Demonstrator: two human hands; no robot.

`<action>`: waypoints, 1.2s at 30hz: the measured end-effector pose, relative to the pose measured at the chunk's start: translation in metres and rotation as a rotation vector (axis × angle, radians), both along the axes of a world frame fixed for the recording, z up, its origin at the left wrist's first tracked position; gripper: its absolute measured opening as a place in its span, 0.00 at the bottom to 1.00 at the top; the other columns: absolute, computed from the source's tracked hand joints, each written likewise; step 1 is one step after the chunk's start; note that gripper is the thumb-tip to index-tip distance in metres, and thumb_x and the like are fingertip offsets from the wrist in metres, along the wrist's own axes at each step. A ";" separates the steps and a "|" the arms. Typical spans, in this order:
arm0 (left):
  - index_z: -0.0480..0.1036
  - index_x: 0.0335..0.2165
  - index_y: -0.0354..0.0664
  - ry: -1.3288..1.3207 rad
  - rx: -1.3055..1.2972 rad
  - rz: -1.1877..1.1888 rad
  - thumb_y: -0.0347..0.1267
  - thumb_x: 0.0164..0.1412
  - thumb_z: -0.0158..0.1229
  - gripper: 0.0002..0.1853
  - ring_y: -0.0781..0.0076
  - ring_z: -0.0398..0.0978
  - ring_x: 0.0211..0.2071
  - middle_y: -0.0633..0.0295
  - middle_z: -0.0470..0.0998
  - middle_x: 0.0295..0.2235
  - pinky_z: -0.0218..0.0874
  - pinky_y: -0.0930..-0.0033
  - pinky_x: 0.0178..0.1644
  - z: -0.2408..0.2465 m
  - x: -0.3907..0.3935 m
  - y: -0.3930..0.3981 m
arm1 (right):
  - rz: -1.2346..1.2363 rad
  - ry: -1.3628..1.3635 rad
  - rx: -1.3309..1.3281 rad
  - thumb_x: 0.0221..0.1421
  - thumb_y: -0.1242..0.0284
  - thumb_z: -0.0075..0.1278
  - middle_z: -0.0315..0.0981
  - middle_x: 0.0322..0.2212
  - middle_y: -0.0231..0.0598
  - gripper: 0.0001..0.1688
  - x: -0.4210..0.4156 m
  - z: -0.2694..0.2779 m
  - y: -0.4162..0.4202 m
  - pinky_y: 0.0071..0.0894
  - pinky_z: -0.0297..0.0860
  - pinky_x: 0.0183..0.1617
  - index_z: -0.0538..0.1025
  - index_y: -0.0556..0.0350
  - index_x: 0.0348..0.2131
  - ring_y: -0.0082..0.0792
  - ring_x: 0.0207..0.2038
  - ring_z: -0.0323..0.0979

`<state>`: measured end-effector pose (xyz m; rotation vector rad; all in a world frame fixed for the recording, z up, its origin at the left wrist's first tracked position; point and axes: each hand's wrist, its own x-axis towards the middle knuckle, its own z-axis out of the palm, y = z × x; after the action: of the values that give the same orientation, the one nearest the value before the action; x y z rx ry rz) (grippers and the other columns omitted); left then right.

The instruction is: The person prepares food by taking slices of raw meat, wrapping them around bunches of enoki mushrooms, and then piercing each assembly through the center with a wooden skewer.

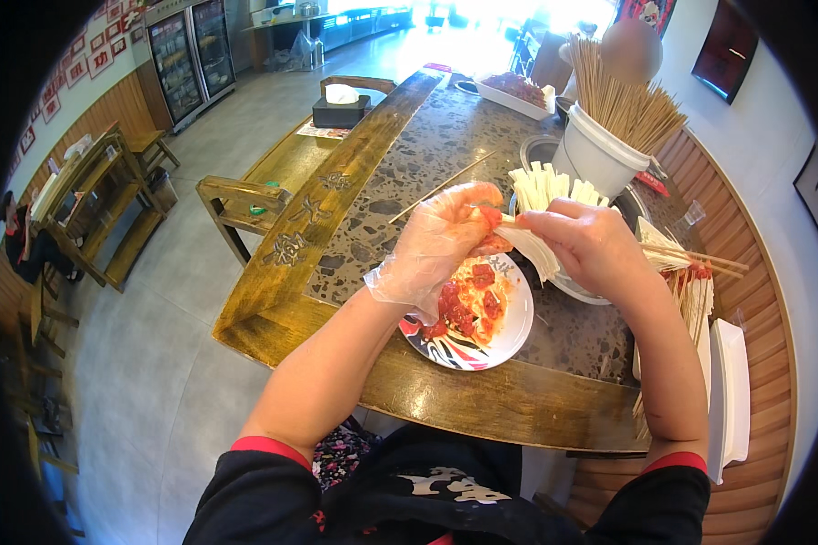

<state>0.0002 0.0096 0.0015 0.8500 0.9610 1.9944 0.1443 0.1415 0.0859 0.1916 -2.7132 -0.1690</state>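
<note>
My left hand [443,231], in a clear plastic glove smeared red, pinches a small piece of red-coated food [492,216]. My bare right hand [586,245] meets it from the right, its fingers closed on a fan of pale, thin food strips [535,252]. Whether a skewer runs inside them is hidden by the fingers. Below my left hand sits a round patterned plate [518,327] with red marinated chunks [457,310] and sauce. Behind my right hand, a metal bowl [593,298] holds a bundle of similar pale strips [545,187].
A white bucket [593,157] packed with bamboo skewers [620,102] stands behind the bowl. One loose skewer [443,187] lies on the speckled tabletop. Filled skewers [695,255] lie at right, near a white tray [729,395]. A tray of red food [518,92] sits farther back.
</note>
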 end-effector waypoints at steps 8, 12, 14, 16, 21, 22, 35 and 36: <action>0.69 0.40 0.31 0.009 -0.002 -0.025 0.23 0.57 0.56 0.11 0.65 0.77 0.37 0.55 0.75 0.37 0.71 0.70 0.42 0.000 -0.003 -0.001 | -0.049 0.002 0.055 0.51 0.68 0.49 0.69 0.21 0.34 0.11 0.003 -0.001 -0.007 0.36 0.68 0.26 0.77 0.42 0.36 0.39 0.24 0.73; 0.70 0.38 0.30 -0.025 -0.002 -0.045 0.24 0.57 0.56 0.10 0.65 0.77 0.36 0.54 0.75 0.36 0.71 0.70 0.42 0.009 -0.002 -0.007 | -0.070 -0.019 0.127 0.49 0.71 0.47 0.68 0.21 0.33 0.12 0.004 0.001 -0.007 0.35 0.68 0.26 0.76 0.41 0.36 0.38 0.25 0.73; 0.71 0.38 0.29 -0.027 -0.035 -0.043 0.25 0.57 0.56 0.10 0.66 0.77 0.35 0.54 0.76 0.35 0.72 0.70 0.41 0.010 -0.002 -0.007 | -0.071 -0.023 0.146 0.49 0.71 0.47 0.68 0.21 0.33 0.12 0.004 0.002 -0.009 0.35 0.68 0.26 0.76 0.41 0.36 0.37 0.25 0.73; 0.71 0.38 0.29 -0.005 -0.079 -0.030 0.25 0.57 0.56 0.10 0.67 0.77 0.34 0.54 0.76 0.33 0.72 0.71 0.39 0.010 -0.003 -0.006 | -0.069 -0.019 0.154 0.48 0.71 0.47 0.68 0.22 0.33 0.12 0.004 0.002 -0.011 0.35 0.68 0.26 0.76 0.41 0.36 0.37 0.25 0.73; 0.71 0.37 0.30 -0.052 -0.085 -0.013 0.26 0.57 0.57 0.11 0.70 0.78 0.30 0.55 0.76 0.32 0.73 0.73 0.34 0.008 -0.003 -0.003 | -0.061 0.036 0.062 0.48 0.71 0.49 0.68 0.22 0.35 0.12 0.003 -0.002 -0.012 0.36 0.68 0.26 0.76 0.42 0.36 0.39 0.25 0.73; 0.71 0.37 0.30 -0.077 -0.067 -0.014 0.26 0.57 0.57 0.11 0.70 0.77 0.31 0.55 0.76 0.32 0.72 0.73 0.35 0.006 -0.005 -0.003 | -0.064 0.045 0.037 0.48 0.71 0.49 0.68 0.22 0.36 0.12 0.004 -0.002 -0.014 0.36 0.68 0.26 0.76 0.42 0.36 0.40 0.25 0.73; 0.67 0.42 0.30 -0.329 0.069 0.047 0.26 0.59 0.53 0.13 0.65 0.77 0.36 0.50 0.75 0.37 0.72 0.69 0.41 0.006 -0.012 -0.004 | -0.190 0.225 -0.184 0.50 0.75 0.45 0.67 0.20 0.45 0.08 -0.011 -0.033 -0.047 0.43 0.67 0.24 0.74 0.50 0.32 0.48 0.22 0.70; 0.67 0.43 0.31 -0.324 0.083 0.034 0.26 0.59 0.53 0.14 0.65 0.77 0.37 0.51 0.75 0.38 0.72 0.69 0.42 0.006 -0.013 -0.004 | -0.197 0.236 -0.174 0.50 0.75 0.45 0.67 0.20 0.45 0.08 -0.013 -0.034 -0.047 0.43 0.67 0.24 0.74 0.50 0.33 0.48 0.22 0.70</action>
<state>-0.0125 0.0052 0.0071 0.5329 0.7150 2.1306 0.1313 0.0942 0.0517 -0.1389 -2.4904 -0.0094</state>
